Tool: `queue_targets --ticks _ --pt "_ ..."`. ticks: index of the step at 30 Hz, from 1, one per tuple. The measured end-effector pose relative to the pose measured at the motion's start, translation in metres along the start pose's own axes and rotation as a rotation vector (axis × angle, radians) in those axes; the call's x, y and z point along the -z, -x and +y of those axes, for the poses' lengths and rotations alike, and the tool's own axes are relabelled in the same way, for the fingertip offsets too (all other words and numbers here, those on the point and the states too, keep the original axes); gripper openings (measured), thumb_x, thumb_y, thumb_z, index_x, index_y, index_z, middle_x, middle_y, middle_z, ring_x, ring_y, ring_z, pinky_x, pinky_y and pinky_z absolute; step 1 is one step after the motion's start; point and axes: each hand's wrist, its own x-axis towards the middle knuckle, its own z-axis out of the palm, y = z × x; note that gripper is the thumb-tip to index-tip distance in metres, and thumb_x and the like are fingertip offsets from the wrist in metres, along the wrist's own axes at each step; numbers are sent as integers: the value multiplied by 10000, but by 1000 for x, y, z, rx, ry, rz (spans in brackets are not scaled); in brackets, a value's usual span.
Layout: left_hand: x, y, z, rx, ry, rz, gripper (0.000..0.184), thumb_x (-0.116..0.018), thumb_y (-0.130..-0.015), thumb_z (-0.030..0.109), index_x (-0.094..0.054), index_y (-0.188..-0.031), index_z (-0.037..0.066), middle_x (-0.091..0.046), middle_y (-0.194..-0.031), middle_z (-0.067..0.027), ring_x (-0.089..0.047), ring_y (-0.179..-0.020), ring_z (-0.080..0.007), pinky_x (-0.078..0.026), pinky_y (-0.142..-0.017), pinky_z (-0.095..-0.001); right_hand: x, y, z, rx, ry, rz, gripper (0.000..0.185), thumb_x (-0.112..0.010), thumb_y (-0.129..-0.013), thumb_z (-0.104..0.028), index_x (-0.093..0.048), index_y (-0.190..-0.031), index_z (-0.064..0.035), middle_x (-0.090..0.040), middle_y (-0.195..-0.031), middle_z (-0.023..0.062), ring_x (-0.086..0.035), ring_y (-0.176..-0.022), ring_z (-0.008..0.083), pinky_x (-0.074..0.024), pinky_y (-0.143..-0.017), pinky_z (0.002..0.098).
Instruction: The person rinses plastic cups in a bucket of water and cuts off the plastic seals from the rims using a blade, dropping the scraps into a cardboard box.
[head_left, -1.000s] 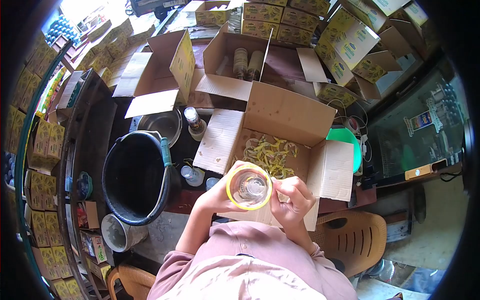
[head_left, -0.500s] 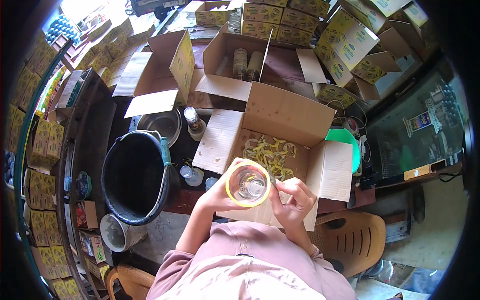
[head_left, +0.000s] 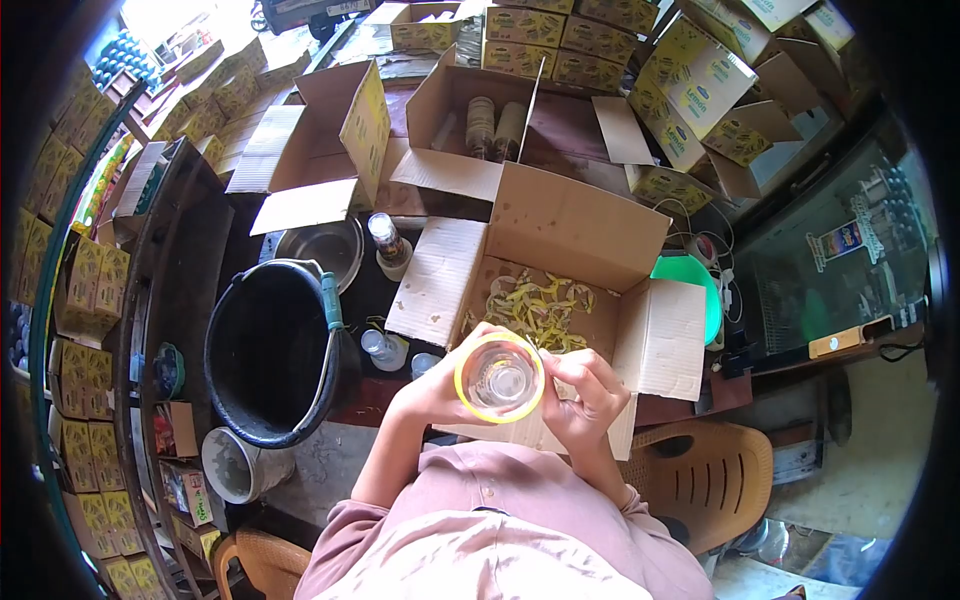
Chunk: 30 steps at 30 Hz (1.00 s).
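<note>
My left hand is wrapped round the side of a clear cup with a yellow rim. The cup is tipped so that its round mouth faces me. Against the rim's right side, my right hand is pinched closed. A small, thin, dark piece shows by its fingertips, too small to name. Beyond the hands, an open cardboard box holds a heap of curled yellow and whitish strips.
To the left are a black bucket and a pale smaller bucket. Clear cups stand beside the box, with a metal bowl behind. Other open cartons fill the back. A brown chair is at right.
The cup has shifted slightly right and toward me, and its mouth is turned a little. My right hand stays at the rim; the dark piece by its fingers shows less now.
</note>
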Motion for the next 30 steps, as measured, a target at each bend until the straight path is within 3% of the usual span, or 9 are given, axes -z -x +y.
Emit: queue_targets --ticks 6,9,15,21,27,30 --pt "-3 -2 0 45 159 58 694 -793 -542 94 -466 -1150 16 -439 -1130 -110 -444 -1061 -228 -353 -931 -323 3 3 2 -92 -52 14 182 -687 -621 109 -613 -742 -5 -594 -666 84 -573 -583 144 -433 -508 234" --pt "-4 1 -4 70 297 63 739 -795 -535 101 -439 -1177 16 -426 -1148 -100 -431 -1084 -216 -336 -947 -313 4 2 1 -150 -76 35 177 -687 -627 107 -609 -742 -3 -593 -669 79 -568 -589 134 -431 -510 230" --pt "-2 4 -13 71 288 34 765 -800 -549 84 -400 -1198 36 -408 -1165 -91 -422 -1105 -189 -345 -946 -318 4 9 1 -110 -72 33 170 -706 -630 66 -628 -735 -44 -601 -659 65 -583 -551 143 -442 -488 231" --pt "-2 0 -1 37 62 -87 767 -804 -542 82 -402 -1194 33 -405 -1155 -85 -421 -1100 -188 -342 -945 -318 6 8 1 -103 -29 15 171 -709 -623 65 -623 -723 -44 -596 -648 64 -573 -542 142 -427 -475 227" --pt "-3 1 1 65 226 66 643 -778 -565 130 -481 -1121 7 -450 -1092 -110 -444 -1050 -224 -360 -913 -321 13 9 2 -201 -101 -17 188 -687 -619 110 -607 -741 -9 -591 -662 76 -565 -581 136 -421 -505 224" --pt "0 2 0 61 170 -6 768 -807 -547 93 -402 -1197 35 -416 -1153 -82 -427 -1093 -180 -338 -938 -309 13 11 1 -156 -110 -35 184 -688 -619 108 -607 -738 -6 -594 -668 78 -568 -586 135 -424 -511 224"
